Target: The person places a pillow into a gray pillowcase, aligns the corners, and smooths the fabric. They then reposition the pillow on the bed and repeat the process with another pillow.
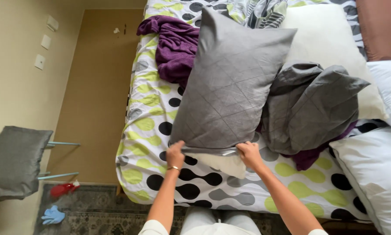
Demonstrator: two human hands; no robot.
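Note:
A grey quilted pillowcase [228, 82] covers a pillow that stands tilted on the bed. Its white inner pillow [223, 163] pokes out at the open bottom end. My left hand [175, 153] pinches the left corner of the case's opening. My right hand [249, 152] grips the opening's edge at the right. Both hands sit at the near edge of the bed, a bracelet on my left wrist.
The bed carries a sheet [152, 126] with black, grey and green blobs, a purple blanket [176, 48], a crumpled grey pillowcase [310, 106], and white pillows [376, 169]. A grey-cushioned chair [15, 161] stands left, with a red object [63, 189] and a blue glove [53, 215] on the rug.

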